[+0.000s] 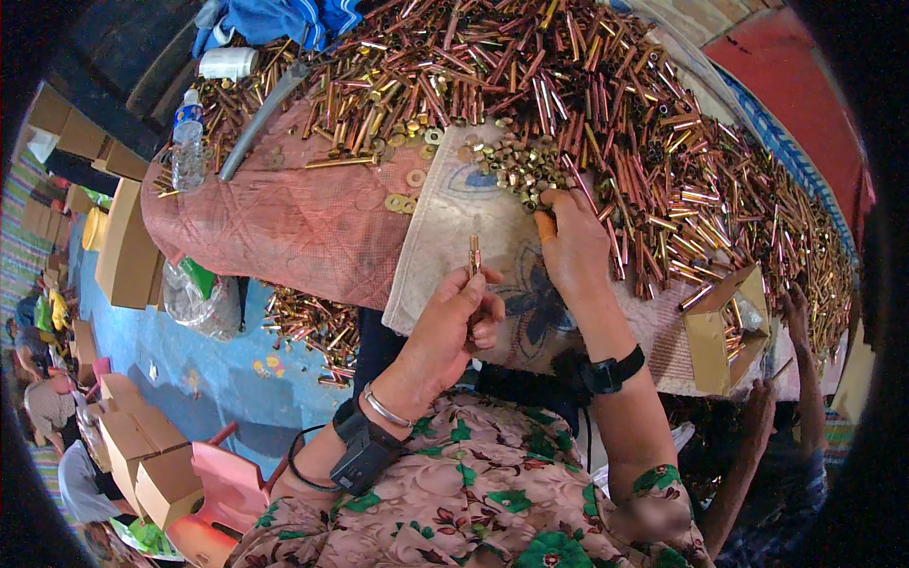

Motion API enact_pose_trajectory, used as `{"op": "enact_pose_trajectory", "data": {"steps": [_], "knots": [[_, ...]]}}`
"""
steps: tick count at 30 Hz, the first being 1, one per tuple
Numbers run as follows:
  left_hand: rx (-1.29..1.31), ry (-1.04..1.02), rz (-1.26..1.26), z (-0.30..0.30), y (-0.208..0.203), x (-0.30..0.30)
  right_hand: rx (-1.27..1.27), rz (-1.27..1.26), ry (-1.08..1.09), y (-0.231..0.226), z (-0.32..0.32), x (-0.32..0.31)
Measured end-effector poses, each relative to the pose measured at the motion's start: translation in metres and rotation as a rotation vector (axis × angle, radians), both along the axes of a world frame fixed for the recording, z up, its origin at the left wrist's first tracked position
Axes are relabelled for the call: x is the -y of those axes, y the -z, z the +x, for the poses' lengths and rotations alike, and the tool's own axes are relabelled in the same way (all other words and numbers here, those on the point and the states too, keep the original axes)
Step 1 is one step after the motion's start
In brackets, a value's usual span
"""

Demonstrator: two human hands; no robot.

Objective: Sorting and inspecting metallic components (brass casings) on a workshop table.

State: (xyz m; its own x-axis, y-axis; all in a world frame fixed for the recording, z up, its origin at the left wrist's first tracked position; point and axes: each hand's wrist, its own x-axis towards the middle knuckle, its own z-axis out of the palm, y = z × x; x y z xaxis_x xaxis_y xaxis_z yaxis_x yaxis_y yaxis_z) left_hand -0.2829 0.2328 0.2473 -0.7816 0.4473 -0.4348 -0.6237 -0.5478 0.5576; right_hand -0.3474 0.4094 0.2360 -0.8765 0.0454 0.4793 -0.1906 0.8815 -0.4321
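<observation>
My left hand (450, 317) is closed around a brass-coloured anchor bolt (474, 254), which stands upright with its end showing above the thumb and fingers. To its right, my right hand (575, 248) reaches to the near edge of a small pile of brass-coloured nuts (519, 168). Its thumb and forefinger are bent toward each other by the nuts, and what lies between them is hidden. Several flat washers (415, 177) lie left of the nuts. Under both hands spreads a pale cloth (445, 222) with a blue flower pattern.
A large heap of metal sleeves and bolts (587, 76) covers the far and right sides. A plastic bottle (188, 151) and grey tube (260, 123) are at the left. A cardboard box (712, 346) stands at right, near another person's hands (795, 317).
</observation>
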Motion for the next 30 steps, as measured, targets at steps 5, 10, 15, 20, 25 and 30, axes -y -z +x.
{"op": "enact_pose_trajectory", "data": {"steps": [5,10,15,20,25,30], "knots": [[-0.068,0.044,-0.115,-0.002,0.002,0.001,0.094,0.071,0.01,-0.001,0.002,0.001],[-0.079,0.074,-0.173,-0.001,0.002,0.004,0.041,-0.055,-0.04,-0.001,0.012,-0.003],[-0.085,0.11,-0.191,-0.002,0.006,0.006,0.012,-0.212,-0.02,0.005,0.018,-0.003],[-0.107,0.158,-0.163,-0.004,0.014,0.008,-0.055,-0.348,-0.09,0.002,0.031,-0.005],[-0.126,0.191,-0.209,-0.006,0.019,0.01,0.338,-1.097,-0.157,-0.019,0.052,0.011],[-0.182,0.229,-0.201,-0.004,0.02,0.012,0.434,-1.361,-0.269,-0.017,0.06,0.018]]}}
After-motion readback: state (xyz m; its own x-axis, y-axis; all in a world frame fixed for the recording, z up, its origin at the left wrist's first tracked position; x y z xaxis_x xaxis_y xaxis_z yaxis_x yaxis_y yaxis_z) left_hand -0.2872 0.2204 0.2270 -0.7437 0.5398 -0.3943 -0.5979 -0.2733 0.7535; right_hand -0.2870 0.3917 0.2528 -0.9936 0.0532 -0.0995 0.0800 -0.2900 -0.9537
